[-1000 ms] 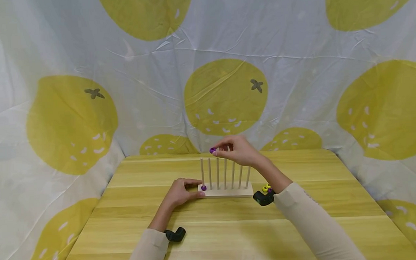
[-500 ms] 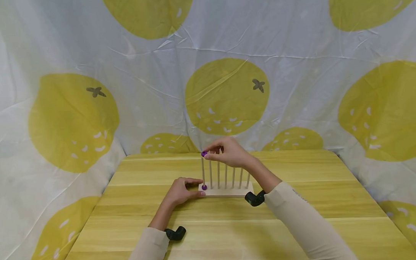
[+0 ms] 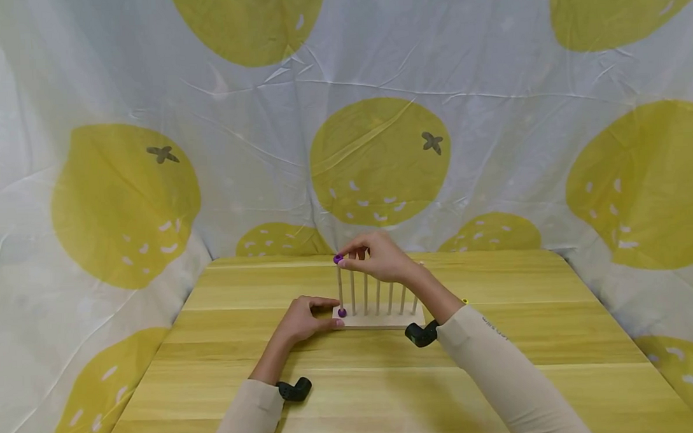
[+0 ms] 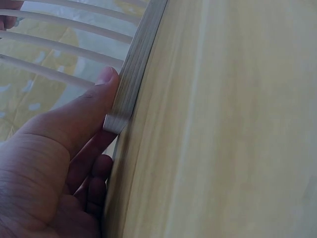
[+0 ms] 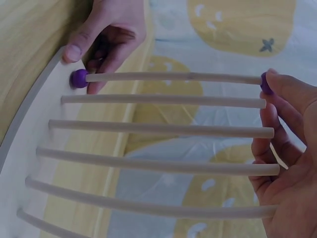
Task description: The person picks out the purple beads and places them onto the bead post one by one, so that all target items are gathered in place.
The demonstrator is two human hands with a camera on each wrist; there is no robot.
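A pale wooden base [image 3: 381,320] with several upright pegs stands on the table. My left hand [image 3: 300,321] grips the base's left end between thumb and fingers; the left wrist view shows the thumb [image 4: 101,89] against its edge. One purple bead [image 3: 341,313] sits at the foot of the leftmost peg. At the top of that same peg, my right hand [image 3: 379,260] pinches a second purple bead [image 5: 266,83] with thumb and forefinger. The right wrist view has this bead at the peg's tip, its hole mostly hidden. My other right fingers curl near the neighbouring pegs.
A bit of a yellow bead [image 3: 465,301] shows behind my right forearm, which hides whatever lies there. The wooden table [image 3: 353,394] ends at a cloth [image 3: 252,150] printed with yellow fruit. A black device [image 3: 295,389] sits at each wrist.
My right hand has carried the purple bead left to the leftmost peg's top and lowered it slightly. The left hand keeps its grip on the base.
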